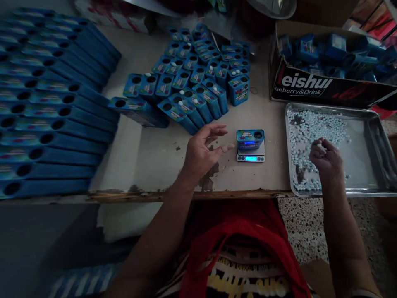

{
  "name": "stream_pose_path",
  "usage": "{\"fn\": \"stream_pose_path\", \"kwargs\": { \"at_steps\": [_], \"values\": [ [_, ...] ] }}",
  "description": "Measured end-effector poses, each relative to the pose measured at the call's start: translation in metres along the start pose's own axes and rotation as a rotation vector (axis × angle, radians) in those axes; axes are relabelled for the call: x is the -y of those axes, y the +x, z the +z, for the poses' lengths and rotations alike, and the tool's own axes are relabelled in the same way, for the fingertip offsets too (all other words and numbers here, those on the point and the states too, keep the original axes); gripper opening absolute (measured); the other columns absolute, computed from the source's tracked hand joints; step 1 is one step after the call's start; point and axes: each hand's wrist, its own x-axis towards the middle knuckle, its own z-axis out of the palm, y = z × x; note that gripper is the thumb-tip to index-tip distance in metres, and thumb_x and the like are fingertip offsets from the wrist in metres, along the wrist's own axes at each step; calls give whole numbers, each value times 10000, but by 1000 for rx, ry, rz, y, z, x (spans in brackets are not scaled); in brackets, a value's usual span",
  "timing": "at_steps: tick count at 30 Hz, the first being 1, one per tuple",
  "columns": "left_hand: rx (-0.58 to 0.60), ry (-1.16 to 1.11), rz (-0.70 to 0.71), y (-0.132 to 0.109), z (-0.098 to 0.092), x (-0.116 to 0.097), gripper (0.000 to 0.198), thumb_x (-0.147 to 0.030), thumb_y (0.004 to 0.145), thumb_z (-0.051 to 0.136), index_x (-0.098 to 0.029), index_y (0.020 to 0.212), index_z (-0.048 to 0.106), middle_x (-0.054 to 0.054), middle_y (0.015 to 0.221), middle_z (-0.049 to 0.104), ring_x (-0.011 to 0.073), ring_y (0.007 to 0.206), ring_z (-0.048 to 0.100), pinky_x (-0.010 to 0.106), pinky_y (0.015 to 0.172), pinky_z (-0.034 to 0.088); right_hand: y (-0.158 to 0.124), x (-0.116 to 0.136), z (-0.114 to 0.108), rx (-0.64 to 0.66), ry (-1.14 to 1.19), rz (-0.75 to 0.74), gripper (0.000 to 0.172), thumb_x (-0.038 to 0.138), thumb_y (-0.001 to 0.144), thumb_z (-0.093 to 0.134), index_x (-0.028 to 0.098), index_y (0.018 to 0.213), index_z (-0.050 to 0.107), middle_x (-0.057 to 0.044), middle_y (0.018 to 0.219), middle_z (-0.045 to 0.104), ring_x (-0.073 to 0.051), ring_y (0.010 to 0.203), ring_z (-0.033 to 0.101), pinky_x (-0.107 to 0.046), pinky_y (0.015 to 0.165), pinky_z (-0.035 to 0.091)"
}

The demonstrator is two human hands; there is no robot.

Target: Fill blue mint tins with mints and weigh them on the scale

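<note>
On a small digital scale [251, 158] with a lit blue display stands a blue candy box [248, 136] with a dark round hole in its top. Just left of the scale, my left hand [206, 147] is open, thumb and fingers apart, touching nothing. My right hand [325, 155] is over the metal tray [369, 165], its fingers curled around some small white candies. Many pale blue-white candies [319, 124] are spread across the tray's left and middle part.
Stacks of blue boxes [62, 99] fill the left side. More upright boxes [192, 78] stand at the table's back, some with white candies on top. A cardboard carton [322, 89] of blue boxes sits behind the tray. The table's front edge [235, 194] is worn.
</note>
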Motion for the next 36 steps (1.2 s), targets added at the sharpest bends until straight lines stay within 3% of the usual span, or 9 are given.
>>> {"fn": "stream_pose_path", "kwargs": {
  "at_steps": [4, 8, 11, 14, 18, 23, 28, 32, 36],
  "values": [
    [5, -5, -28, -6, -3, 2, 593, -497, 786, 959, -259, 1285, 744, 100, 1258, 814, 310, 1238, 763, 568, 1191, 586, 5, -8, 5, -88, 223, 75, 112, 215, 1034, 608, 225, 922, 605, -50, 939, 703, -83, 536, 363, -167, 426, 380],
    [-1, -50, -56, -10, -5, 7, 574, -494, 794, 952, -238, 1265, 747, 100, 1230, 814, 296, 1197, 779, 542, 1170, 611, -8, -15, 5, -28, 89, 109, 169, 168, 937, 756, 230, 931, 599, -43, 946, 738, -66, 507, 355, -140, 381, 337],
    [23, -66, -38, -11, -2, 11, 581, -509, 800, 946, -223, 1269, 755, 106, 1230, 815, 289, 1184, 782, 516, 1154, 625, -17, -18, 5, -81, -8, 6, 338, 235, 794, 907, 235, 934, 599, -37, 985, 779, -46, 505, 360, -143, 399, 318],
    [60, -64, -1, -11, 1, 14, 553, -495, 829, 933, -224, 1282, 772, 110, 1268, 817, 283, 1198, 781, 493, 1156, 627, -20, -16, 8, -150, -355, -108, 430, 376, 673, 967, 226, 930, 657, -11, 833, 749, -56, 502, 381, -186, 426, 270],
    [88, -41, -21, -13, -4, 17, 521, -554, 852, 921, -222, 1237, 805, 117, 1246, 826, 292, 1179, 788, 505, 1163, 623, -14, -2, 21, -131, -836, -75, 411, 489, 638, 947, 198, 789, 699, 20, 576, 604, -97, 492, 428, -231, 458, 248],
    [63, -43, -88, -16, -15, 28, 543, -622, 820, 939, -224, 1169, 821, 122, 1193, 827, 303, 1115, 792, 498, 1079, 670, -15, 27, 75, 202, -747, -4, 534, 598, 664, 992, 209, 852, 679, 62, 590, 543, -61, 477, 339, -237, 472, 185],
    [38, -86, -100, -17, -18, 46, 530, -640, 791, 950, -255, 1133, 827, 117, 1178, 816, 314, 1085, 787, 549, 1108, 659, -33, 44, 156, 574, -873, -82, 382, 560, 896, 889, 223, 905, 709, 62, 627, 526, -82, 524, 363, -264, 505, 248],
    [38, -72, -121, -18, -24, 52, 471, -568, 810, 925, -251, 1142, 823, 106, 1156, 798, 289, 1070, 780, 508, 1095, 661, -39, 43, 192, 671, -1228, -330, 138, 349, 993, 757, 232, 920, 758, 30, 672, 628, -125, 613, 494, -307, 620, 357],
    [44, -63, -159, -19, -31, 55, 458, -526, 807, 892, -250, 1167, 830, 110, 1208, 772, 281, 1077, 778, 488, 1089, 656, -38, 42, 199, 675, -1374, -436, 56, 251, 965, 765, 247, 911, 778, 13, 778, 727, -149, 685, 565, -335, 721, 399]
  ]
}}
